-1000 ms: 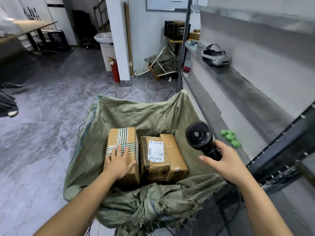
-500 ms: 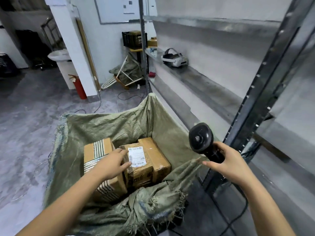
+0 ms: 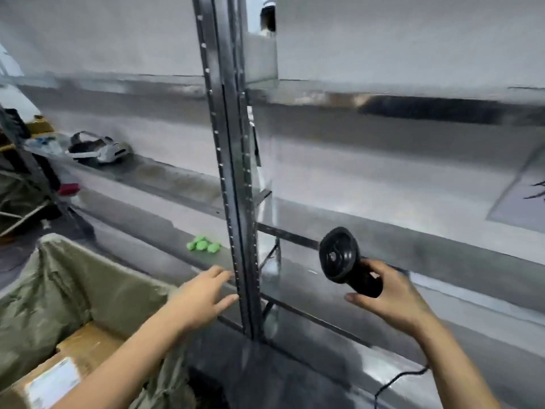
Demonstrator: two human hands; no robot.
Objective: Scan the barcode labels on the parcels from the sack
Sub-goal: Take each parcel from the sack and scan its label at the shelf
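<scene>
While right hand (image 3: 392, 293) gripped scanner (image 3: 346, 261) ready, left hand (image 3: 203, 293), fingers apart, empty, hovered right of sack (image 3: 59, 284), off parcels (image 3: 53, 376)

A metal shelving upright (image 3: 236, 178) with punched holes stands in the middle of the view. On the shelf (image 3: 165, 178) to its left lies a white headset (image 3: 98, 147); lower down, green lumps (image 3: 203, 245) sit beside the upright.
</scene>
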